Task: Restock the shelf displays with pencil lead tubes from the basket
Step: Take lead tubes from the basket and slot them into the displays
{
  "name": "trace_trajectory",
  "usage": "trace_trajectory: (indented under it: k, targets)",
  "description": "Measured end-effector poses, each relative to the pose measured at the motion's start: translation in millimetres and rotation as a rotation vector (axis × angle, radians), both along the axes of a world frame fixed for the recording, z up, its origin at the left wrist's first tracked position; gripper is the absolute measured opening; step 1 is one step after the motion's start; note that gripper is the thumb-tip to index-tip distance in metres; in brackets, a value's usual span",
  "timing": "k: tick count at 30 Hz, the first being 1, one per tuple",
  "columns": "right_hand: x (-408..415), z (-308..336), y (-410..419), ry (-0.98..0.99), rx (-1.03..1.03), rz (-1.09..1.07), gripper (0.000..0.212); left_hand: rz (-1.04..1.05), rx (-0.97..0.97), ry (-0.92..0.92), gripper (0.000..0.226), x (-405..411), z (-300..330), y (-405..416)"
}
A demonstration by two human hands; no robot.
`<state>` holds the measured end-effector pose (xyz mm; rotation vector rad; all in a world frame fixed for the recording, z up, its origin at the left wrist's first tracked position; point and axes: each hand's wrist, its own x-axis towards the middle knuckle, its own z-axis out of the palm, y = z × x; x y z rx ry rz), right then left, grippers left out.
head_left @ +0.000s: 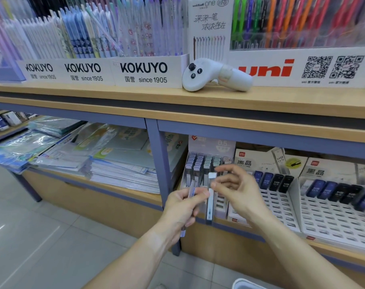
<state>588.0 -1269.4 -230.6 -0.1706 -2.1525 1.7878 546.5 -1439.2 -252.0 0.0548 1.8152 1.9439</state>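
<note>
- Both hands meet in front of the lower shelf in the head view: my left hand [182, 207] has its fingers curled round a clear pencil lead tube [191, 189] with bluish print, its lower end poking out beneath the palm
- My right hand [235, 184] pinches a second lead tube [211, 192], clear with a white cap, between thumb and fingertips; this tube stands nearly upright, cap on top, and its lower end hangs in front of the shelf edge
- I see the two tubes just beside each other, the left thumb close to the white-capped one; whether it touches I cannot tell
- Right behind the hands stands a lead display box [206, 163] with rows of grey and pale-capped tubes filling its upper slots, while the slots lower down near my right hand look unfilled
- To the right of it sit two white slotted trays [281, 207]; dark blue and black HB 0.5 tubes [275, 182] fill only their top rows, with empty slots below
- On the lower shelf [123, 190] to the left of the blue upright lie stacks of wrapped paper goods
- On the upper shelf [114, 94] a white handheld controller [215, 76] lies on its side between the KOKUYO pen boxes [144, 71] and the uni pen display [281, 67]
- At the bottom edge I can see a white rim [246, 283], perhaps the basket, too cropped to be sure
</note>
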Motion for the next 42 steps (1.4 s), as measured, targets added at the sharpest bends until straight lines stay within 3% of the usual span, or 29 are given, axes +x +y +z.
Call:
trace_trajectory:
  k: [4,7,15,19,26,29,42]
  targets:
    - [-15.6,4.0,15.7,0.158,0.091,-0.243,0.028,0.093,0.190,-0.153,0.034,-5.3,1.3,3.3]
    - [-23.8,-1.2,19.9,0.224,0.182,-0.307,0.027,0.170,0.290,-0.224,0.036,-5.5,2.5,4.9]
    - [-34.3,-24.2,27.7,0.243,0.396,-0.253,0.027,0.273,0.303,-0.146,0.014,-10.5,0.8,4.5]
    - [-37.7,-23.7,29.9,0.267,0.436,-0.242,0.025,0.284,0.283,-0.142,0.025,-15.4,-4.8,-1.7]
    - [-45.9,-33.0,33.9,0.207,0.529,-0.178,0.022,0.348,0.286,-0.130,0.014,-14.8,-5.2,-4.2]
    - [-46.6,-36.5,34.4,0.190,0.584,-0.201,0.023,0.364,0.288,-0.129,0.019,-14.1,-4.0,-5.5]
    - [-36.6,-25.5,41.2,0.127,0.759,-0.060,0.042,0.379,0.351,-0.278,0.034,-7.8,6.0,-3.8]
